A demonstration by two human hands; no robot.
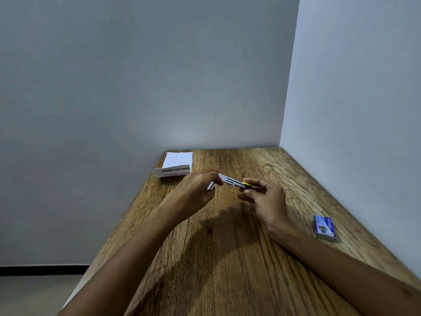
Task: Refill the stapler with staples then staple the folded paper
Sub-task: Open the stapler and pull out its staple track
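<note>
Holding stapler (232, 181) above table (227, 258), both hands

White stapler (230, 181) aloft mid-table; folded paper (176, 164) far-left; blue staple box (324, 228) right.

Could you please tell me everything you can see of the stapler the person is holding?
The stapler is a small, pale metal-looking one with dark slots and a yellow part at its right end. It is held above the wooden table, tilted down to the right, between the left hand and right hand, which pinch its ends.
</note>
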